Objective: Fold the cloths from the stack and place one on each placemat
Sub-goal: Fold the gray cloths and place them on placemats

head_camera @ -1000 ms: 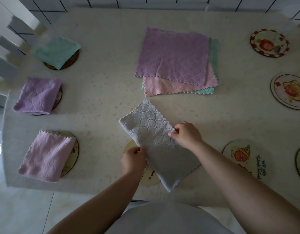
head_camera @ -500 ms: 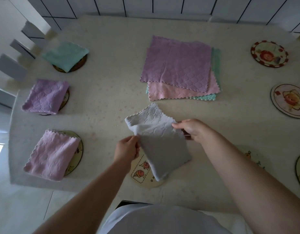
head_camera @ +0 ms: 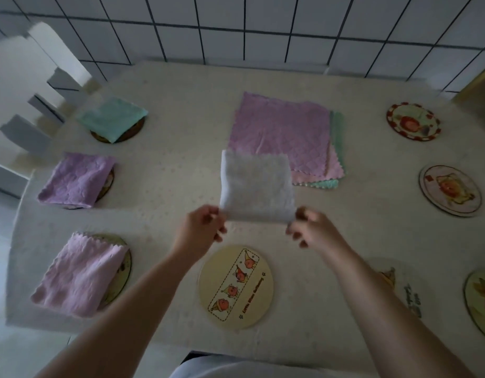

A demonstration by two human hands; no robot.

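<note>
Your left hand (head_camera: pixel 202 230) and right hand (head_camera: pixel 311 229) each pinch a near corner of the folded pale grey textured cloth (head_camera: pixel 256 185), holding it raised between them, its far edge overlapping your view of the stack. It hangs above the cream tablecloth (head_camera: pixel 181 148), just beyond the bare round yellow placemat with cartoon fruit (head_camera: pixel 236 286) at six o'clock. The stack of flat cloths, purple on top of pink and mint (head_camera: pixel 283 132), lies at twelve o'clock. At nine o'clock, three placemats carry folded cloths: mint green (head_camera: pixel 112 118), purple (head_camera: pixel 76 180), pink (head_camera: pixel 79 274). At three o'clock, round illustrated placemats (head_camera: pixel 450 190) lie uncovered.
</note>
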